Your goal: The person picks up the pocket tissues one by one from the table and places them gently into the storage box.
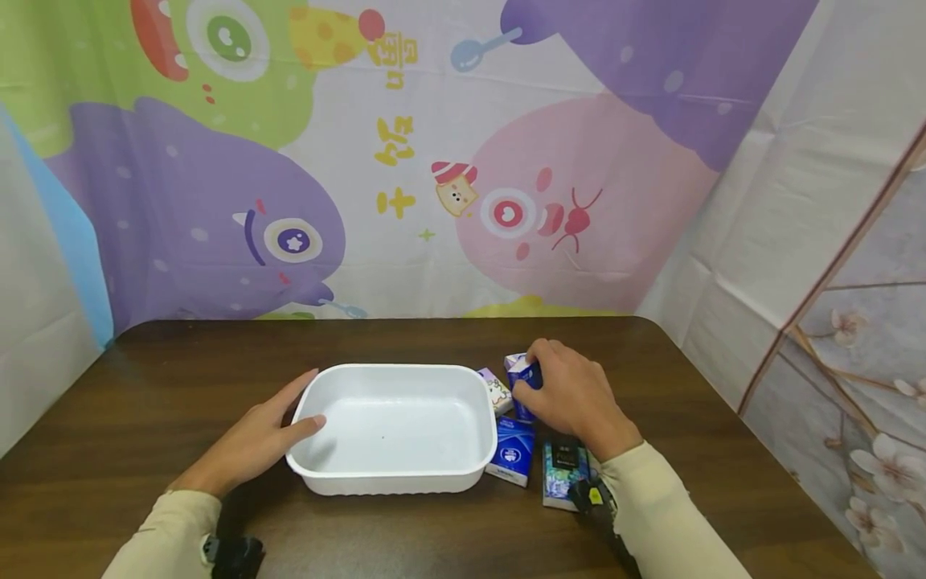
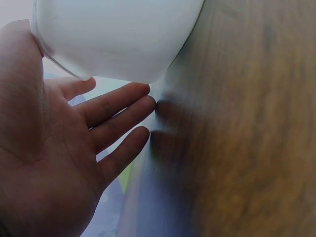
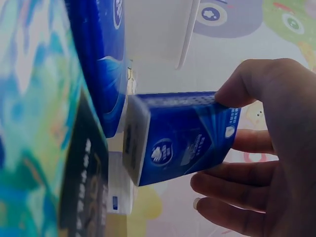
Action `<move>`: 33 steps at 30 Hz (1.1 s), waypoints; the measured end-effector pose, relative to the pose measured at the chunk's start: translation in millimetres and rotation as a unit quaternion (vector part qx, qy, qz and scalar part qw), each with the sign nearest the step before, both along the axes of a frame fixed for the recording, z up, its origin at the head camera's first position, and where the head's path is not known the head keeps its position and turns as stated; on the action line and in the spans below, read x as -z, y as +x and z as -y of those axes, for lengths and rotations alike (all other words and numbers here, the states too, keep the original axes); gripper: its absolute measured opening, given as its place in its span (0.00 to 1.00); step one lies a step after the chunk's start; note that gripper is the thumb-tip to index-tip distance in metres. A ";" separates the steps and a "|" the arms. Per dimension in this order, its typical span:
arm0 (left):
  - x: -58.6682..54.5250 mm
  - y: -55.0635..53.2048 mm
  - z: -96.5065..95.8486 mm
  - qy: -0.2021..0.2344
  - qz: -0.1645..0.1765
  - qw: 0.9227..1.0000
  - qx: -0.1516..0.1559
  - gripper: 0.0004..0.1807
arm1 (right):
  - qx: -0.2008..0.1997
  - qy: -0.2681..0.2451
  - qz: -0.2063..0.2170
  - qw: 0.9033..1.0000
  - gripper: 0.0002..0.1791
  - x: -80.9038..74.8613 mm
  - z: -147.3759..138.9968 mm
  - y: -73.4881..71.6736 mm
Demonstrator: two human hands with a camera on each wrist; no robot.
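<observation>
Right of the white basin (image 1: 391,484), a blue tissue pack (image 3: 183,140), long axis steep, is pinched by the nearer right hand (image 1: 575,400); the basin's left rim is straddled by the spread left hand (image 1: 249,446).

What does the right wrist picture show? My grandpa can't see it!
A right hand pinches a blue tissue pack by one end. A second blue tissue pack and a colourful pack with a black panel are at the left, with a white tub and a cartoon-print curtain beyond.
</observation>
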State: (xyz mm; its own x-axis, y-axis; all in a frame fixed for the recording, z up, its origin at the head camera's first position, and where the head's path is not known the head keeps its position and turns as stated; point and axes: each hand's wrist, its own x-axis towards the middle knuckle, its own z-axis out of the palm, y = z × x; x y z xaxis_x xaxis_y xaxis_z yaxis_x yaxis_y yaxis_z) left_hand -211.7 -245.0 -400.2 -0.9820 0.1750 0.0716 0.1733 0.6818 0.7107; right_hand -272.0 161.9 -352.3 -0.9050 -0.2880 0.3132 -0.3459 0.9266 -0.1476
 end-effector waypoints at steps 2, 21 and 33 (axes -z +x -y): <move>-0.2 -0.1 -0.2 0.000 -0.001 1.000 0.000 0.43 | -0.002 -0.009 -0.004 1.000 0.23 -1.2 0.8 1.1; 2.0 1.5 -0.1 -0.018 -0.006 1.000 0.008 0.44 | 0.015 -0.106 -0.072 0.992 0.21 -11.8 15.8 17.1; -1.5 1.6 -2.8 -0.017 -0.012 1.000 0.015 0.44 | -0.026 -0.119 -0.103 0.987 0.20 -16.1 31.8 30.3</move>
